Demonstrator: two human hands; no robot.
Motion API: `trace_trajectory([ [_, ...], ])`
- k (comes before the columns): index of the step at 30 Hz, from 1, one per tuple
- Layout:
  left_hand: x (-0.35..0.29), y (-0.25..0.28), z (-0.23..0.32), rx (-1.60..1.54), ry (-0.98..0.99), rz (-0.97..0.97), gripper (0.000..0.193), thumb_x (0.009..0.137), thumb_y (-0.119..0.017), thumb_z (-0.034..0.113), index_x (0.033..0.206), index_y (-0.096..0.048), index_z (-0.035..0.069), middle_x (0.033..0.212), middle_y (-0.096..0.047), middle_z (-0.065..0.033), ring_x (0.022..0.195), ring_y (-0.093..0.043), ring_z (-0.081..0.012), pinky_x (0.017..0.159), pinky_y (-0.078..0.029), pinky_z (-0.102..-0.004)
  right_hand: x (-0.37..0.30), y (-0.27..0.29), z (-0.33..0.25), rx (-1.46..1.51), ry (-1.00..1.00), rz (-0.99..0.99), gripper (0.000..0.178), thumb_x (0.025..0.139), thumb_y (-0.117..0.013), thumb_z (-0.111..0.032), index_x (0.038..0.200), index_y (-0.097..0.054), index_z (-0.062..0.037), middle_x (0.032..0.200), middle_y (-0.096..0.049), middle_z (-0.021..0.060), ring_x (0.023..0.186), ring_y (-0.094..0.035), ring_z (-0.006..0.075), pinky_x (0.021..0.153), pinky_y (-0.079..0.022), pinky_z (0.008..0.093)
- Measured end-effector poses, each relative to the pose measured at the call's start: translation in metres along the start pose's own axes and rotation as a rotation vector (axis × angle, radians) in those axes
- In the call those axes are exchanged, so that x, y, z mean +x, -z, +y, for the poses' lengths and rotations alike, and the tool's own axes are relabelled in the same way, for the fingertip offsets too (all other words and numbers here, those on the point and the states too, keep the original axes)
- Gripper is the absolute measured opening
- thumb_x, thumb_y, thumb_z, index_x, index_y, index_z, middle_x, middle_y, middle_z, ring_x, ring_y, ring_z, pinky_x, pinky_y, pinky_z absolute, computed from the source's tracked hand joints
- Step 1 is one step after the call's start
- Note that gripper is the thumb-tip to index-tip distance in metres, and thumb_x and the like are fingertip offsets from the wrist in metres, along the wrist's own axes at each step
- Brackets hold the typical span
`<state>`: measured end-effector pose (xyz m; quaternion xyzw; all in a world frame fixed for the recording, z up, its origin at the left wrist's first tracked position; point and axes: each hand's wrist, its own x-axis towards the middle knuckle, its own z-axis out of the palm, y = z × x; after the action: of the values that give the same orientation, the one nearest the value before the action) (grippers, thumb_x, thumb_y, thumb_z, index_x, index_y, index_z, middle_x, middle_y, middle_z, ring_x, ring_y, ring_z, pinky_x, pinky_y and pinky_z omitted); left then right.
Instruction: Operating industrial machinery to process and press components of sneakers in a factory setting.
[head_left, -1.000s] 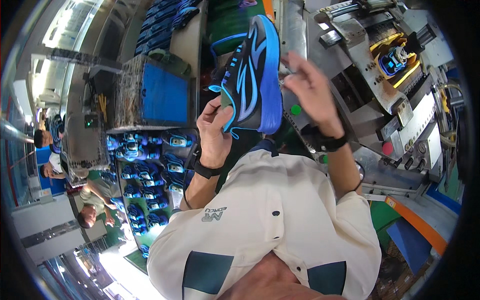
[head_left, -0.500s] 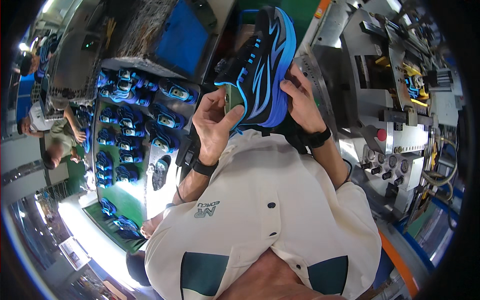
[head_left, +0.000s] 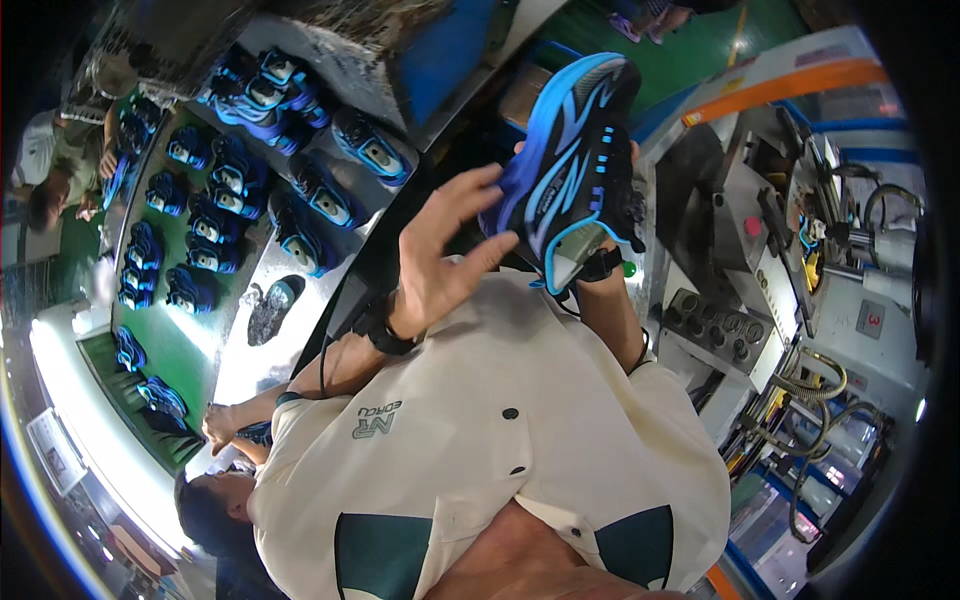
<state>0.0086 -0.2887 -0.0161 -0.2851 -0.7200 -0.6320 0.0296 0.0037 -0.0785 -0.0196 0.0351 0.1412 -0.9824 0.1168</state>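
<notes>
Right hand (head_left: 607, 243) holds shoe (head_left: 574, 180) slanted, toe pointing away.

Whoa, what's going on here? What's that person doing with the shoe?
A person in a cream button-up shirt is holding up a black-and-blue lace-up sports shoe, toe pointing away. The right hand, mostly hidden behind the shoe, supports it. The left hand is open beside the sole; whether it touches is hard to tell. More blue-and-black shoes sit on a green-topped table to the left, and a grey metal machine stands to the right.
</notes>
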Motion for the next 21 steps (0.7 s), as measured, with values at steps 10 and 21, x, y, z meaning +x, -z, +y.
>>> trace_trajectory([
  [10,-0.013,0.029,-0.026,-0.834,0.434,0.085,0.075,0.093,-0.067,0.029,0.151,-0.03,-0.002,0.152,-0.04,-0.0126,0.138,-0.04,-0.0199,0.116,-0.027,-0.0354,0.042,-0.013,0.057,-0.123,-0.046,-0.063,0.077,0.094,-0.048,-0.058,0.148,-0.034,-0.0051,0.145,-0.043,0.0234,0.13,-0.047,0.0347,0.11,-0.039,0.0486],
  [21,-0.046,-0.021,0.002,-0.682,0.488,0.298,0.071,0.092,-0.068,0.03,0.149,-0.037,0.0,0.14,-0.053,-0.0107,0.127,-0.049,-0.0164,0.111,-0.034,-0.0319,0.013,0.082,0.029,-0.379,-0.167,0.117,0.05,0.103,-0.039,-0.041,0.138,-0.046,-0.0063,0.128,-0.056,0.0108,0.118,-0.054,0.0217,0.104,-0.041,0.0375],
])
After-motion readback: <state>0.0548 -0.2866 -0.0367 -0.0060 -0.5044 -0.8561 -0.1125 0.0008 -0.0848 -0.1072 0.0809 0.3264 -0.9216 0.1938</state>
